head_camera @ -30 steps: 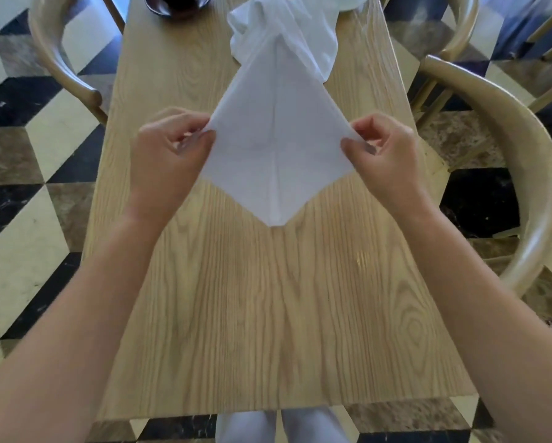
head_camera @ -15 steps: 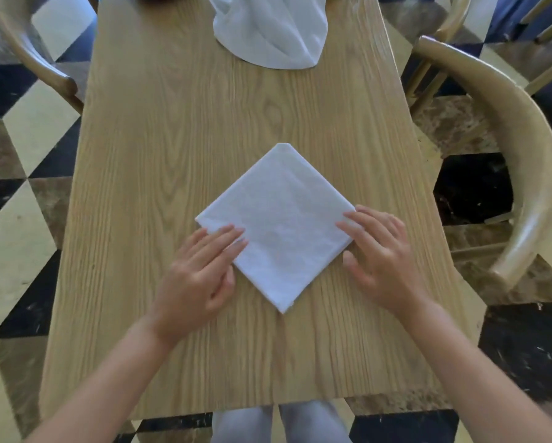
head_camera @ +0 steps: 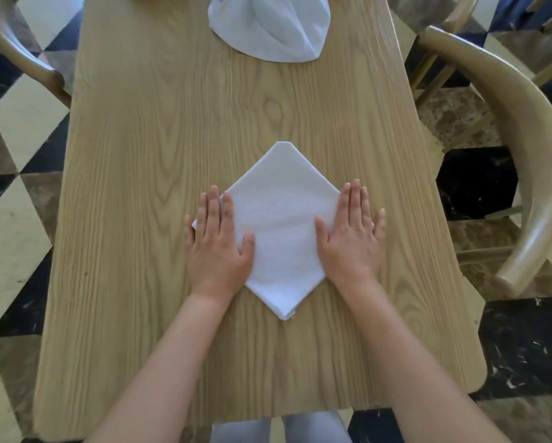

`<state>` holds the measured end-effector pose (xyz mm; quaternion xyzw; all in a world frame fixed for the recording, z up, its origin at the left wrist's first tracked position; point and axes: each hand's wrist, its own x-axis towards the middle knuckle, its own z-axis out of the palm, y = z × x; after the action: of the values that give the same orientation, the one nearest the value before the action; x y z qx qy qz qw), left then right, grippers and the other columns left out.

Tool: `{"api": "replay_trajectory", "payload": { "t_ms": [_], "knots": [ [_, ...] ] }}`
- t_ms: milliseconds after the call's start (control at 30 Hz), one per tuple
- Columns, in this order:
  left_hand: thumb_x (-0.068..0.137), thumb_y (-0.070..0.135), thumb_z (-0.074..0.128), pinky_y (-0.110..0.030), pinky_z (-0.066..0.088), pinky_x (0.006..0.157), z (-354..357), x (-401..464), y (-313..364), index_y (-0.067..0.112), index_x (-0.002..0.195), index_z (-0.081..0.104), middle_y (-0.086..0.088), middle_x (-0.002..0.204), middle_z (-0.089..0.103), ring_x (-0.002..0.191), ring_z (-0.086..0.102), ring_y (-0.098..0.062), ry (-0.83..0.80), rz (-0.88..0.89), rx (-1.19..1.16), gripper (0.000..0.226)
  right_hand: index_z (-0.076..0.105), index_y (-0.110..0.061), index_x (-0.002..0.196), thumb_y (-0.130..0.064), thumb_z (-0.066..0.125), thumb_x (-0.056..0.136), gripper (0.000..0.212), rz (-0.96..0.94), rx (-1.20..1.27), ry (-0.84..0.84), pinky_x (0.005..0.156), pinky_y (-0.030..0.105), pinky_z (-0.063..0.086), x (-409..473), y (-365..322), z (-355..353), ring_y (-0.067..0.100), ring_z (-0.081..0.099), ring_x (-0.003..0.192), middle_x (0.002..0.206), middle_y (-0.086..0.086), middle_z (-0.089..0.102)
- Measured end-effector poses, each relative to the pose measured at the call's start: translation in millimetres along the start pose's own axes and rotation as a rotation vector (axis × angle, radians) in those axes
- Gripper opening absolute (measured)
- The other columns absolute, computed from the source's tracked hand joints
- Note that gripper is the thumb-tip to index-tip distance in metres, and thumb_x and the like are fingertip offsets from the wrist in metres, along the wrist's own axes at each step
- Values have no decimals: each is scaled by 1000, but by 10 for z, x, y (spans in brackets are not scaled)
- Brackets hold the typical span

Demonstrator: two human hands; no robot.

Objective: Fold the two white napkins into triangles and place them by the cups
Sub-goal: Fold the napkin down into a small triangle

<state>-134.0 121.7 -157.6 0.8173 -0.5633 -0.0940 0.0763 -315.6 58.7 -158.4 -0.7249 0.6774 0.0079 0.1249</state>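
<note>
On the light oak-grain wooden table (head_camera: 140,219), near its middle, a white square-folded cloth napkin (head_camera: 282,225) is laid flat, turned so that its corners point away from and toward the person like a diamond. At the far left, the curved pale wooden chair back (head_camera: 19,59) is seen beside the table edge, above a chequered marble floor (head_camera: 12,193). The napkin's left corner is covered by the left hand (head_camera: 218,247), which is pressed flat with its fingers straight and held together, nothing being gripped. The right corner is pressed in the same manner by the right hand (head_camera: 351,241), palm down, fingers extended and the thumb laid on the cloth. At the table's far edge, well apart from the hands, a second, crumpled white napkin (head_camera: 268,27) is left unfolded. To the right, another curved pale wooden chair (head_camera: 524,139) is placed.
</note>
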Motion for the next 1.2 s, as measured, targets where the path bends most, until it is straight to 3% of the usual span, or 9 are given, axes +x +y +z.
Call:
{"api": "replay_trajectory", "payload": {
  "t_ms": [100, 233, 300, 400, 533, 667, 767, 900, 1200],
  "knots": [
    [85, 49, 17, -41, 0, 116, -13, -10, 24, 14, 150, 13, -4, 158, 7, 145, 2, -15, -10, -22, -9, 74, -5, -16, 149, -49, 15, 94, 67, -34, -9, 29, 111, 45, -16, 34, -152, -73, 12, -11, 144, 156, -3, -13],
    [86, 48, 19, -42, 2, 116, -24, -6, 17, 12, 149, 14, -7, 158, 8, 146, 5, -18, -16, -12, 22, 74, 1, -23, 149, -39, 15, 96, 57, -628, 19, -64, 116, 41, -8, 214, -546, -108, 10, -5, 144, 158, -6, -3],
    [86, 48, 20, -43, 4, 116, -35, -9, 14, 11, 149, 16, -8, 158, 9, 146, 6, -19, -21, -4, 27, 74, 3, -23, 149, -36, 19, 99, 54, -783, -50, -151, 117, 39, -7, 400, -575, -81, 9, -5, 144, 158, -8, -1],
    [84, 50, 19, -47, 2, 116, -50, -11, 42, 10, 149, 11, -9, 158, 5, 146, 3, -19, -47, -12, 42, 77, 5, -23, 150, -35, 21, 100, 53, -794, -111, -121, 116, 37, -6, 777, -505, -129, 11, -4, 145, 158, -6, 0],
    [85, 58, 18, -53, -20, 108, -97, 1, 20, 15, 149, 3, -8, 158, -3, 145, -3, -18, -78, 134, 127, 79, 5, -21, 150, -37, 21, 100, 55, -797, -154, -95, 117, 37, -3, 1057, -480, -196, 12, -3, 145, 158, -5, 2],
    [85, 60, 31, -58, 2, 112, -52, -152, 159, 30, 148, 20, -11, 157, 11, 145, 12, -27, -156, 575, 113, 71, 5, -20, 150, -36, 23, 99, 56, -819, -151, -86, 117, 37, -1, 1054, -470, -175, 12, -1, 145, 158, -4, 4],
    [87, 57, 33, -63, 11, 109, -20, -262, 222, 33, 145, 28, -18, 155, 15, 144, 13, -31, -199, 694, 111, 63, 7, -20, 150, -36, 22, 99, 56, -812, -154, -74, 117, 38, -1, 1058, -470, -171, 13, 0, 145, 158, -4, 5],
    [94, 42, 31, -64, 17, 108, -14, -494, 151, 31, 144, 33, -3, 154, 26, 143, 21, -25, -212, 931, 127, 51, 7, -20, 150, -37, 19, 98, 55, -817, -146, -65, 118, 39, -1, 1048, -470, -161, 13, -1, 145, 158, -4, 4],
    [85, 57, 44, -52, 8, 115, -196, -486, -29, 21, 150, 15, -1, 158, 15, 146, 9, -17, -301, 837, -69, 79, 9, -25, 149, -47, 26, 97, 60, -901, -167, 20, 114, 54, 3, 807, -318, -357, 23, 3, 145, 158, 7, 7]
  ]
}}
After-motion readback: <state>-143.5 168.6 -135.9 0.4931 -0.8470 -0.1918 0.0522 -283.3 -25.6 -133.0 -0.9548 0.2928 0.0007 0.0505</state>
